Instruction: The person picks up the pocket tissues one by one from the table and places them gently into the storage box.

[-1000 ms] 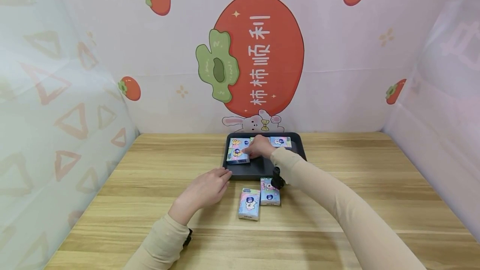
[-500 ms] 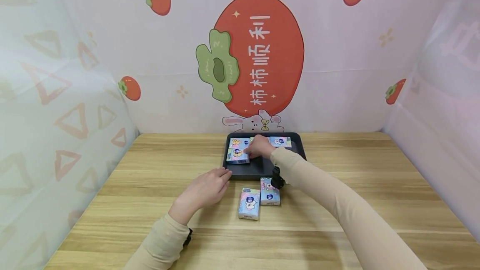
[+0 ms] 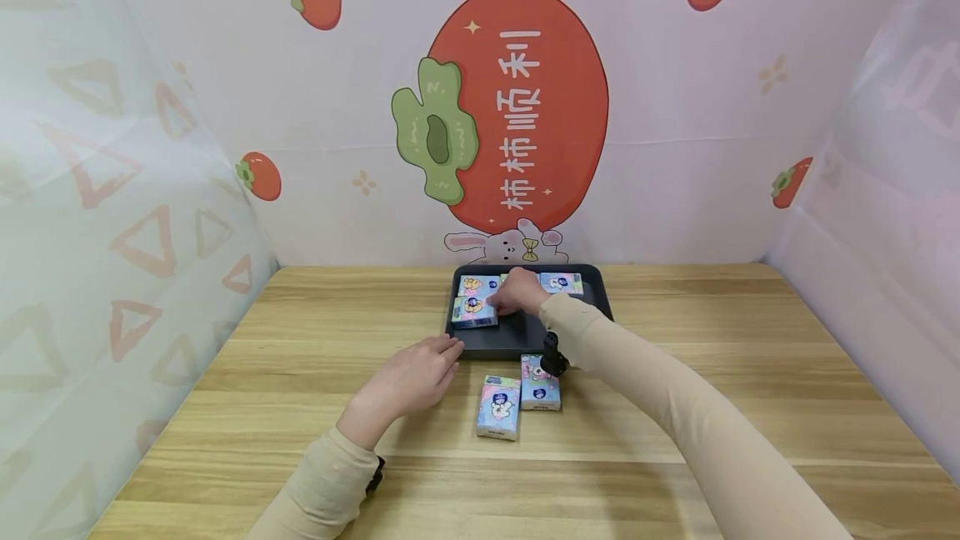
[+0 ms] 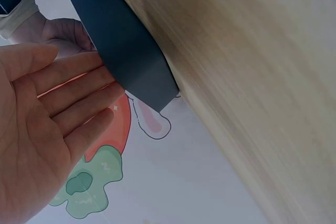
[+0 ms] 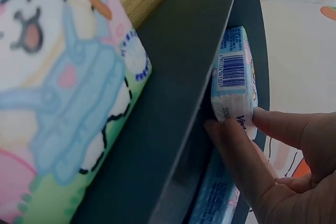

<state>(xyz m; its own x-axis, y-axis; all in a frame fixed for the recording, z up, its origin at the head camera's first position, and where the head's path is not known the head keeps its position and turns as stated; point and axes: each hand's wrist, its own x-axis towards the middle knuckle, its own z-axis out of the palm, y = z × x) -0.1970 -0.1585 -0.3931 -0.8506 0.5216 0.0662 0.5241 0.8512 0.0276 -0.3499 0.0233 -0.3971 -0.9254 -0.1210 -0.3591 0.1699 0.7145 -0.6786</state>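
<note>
A dark shallow tray [image 3: 491, 343] stands against the back wall with several small printed tissue packs in it. Over the tray, my right hand [image 3: 519, 292] pinches the right end of the front-left tissue pack [image 3: 475, 313]. The right wrist view shows thumb and fingers on the end of this barcoded tissue pack [image 5: 231, 74]. Behind it lie a back-left pack [image 3: 470, 283], a middle one mostly hidden by the hand, and a back-right pack [image 3: 562, 283]. My left hand [image 3: 411, 375] has its straight fingers at the tray's front-left corner; the palm [image 4: 37, 129] holds nothing.
Two more tissue packs lie on the wooden table [image 3: 300, 407] in front of the tray: a nearer pack [image 3: 498, 409] and one beside it [image 3: 540, 386], partly under the right wrist's camera. A printed cloth wall [image 3: 360, 107] rises right behind the tray.
The front-left tissue pack has shifted very slightly left and toward the front. My right hand stays at its end, and my left hand has not visibly moved.
</note>
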